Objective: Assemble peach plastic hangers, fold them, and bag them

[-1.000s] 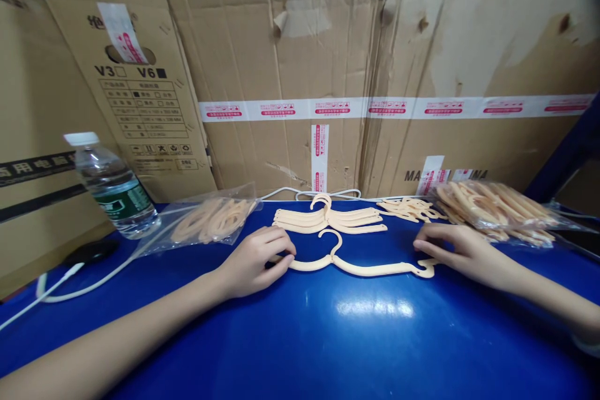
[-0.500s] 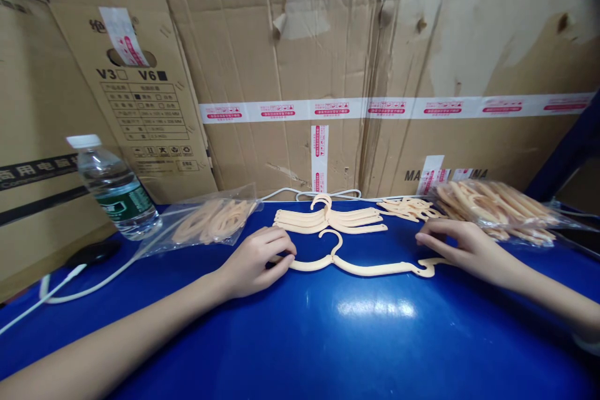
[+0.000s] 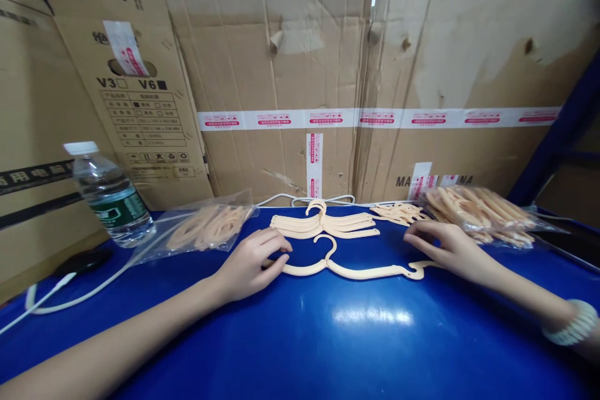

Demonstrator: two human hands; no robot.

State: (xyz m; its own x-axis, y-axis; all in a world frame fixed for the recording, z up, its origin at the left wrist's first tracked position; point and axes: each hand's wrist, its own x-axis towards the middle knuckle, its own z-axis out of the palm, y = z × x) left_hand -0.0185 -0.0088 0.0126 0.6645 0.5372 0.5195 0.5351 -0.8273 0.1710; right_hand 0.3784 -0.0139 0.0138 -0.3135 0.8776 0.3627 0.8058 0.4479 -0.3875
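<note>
Left grip stands apart over a hanger, right grip I can't tell; carton reads "V3", "V6".

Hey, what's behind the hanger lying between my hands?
Behind the hanger sit a stack of beige hangers, a white cable and cardboard. The stack covers the blue tabletop beneath it; the cardboard hides most of what's beyond.

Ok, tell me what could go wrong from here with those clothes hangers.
The front clothes hanger lies close before the stacked clothes hangers, so it might snag them if dragged. The right hand is near the pile of beige pieces; a careless sweep could scatter them. The water bottle stands right beside the clear plastic bag, so tugging that bag may jostle it.
</note>
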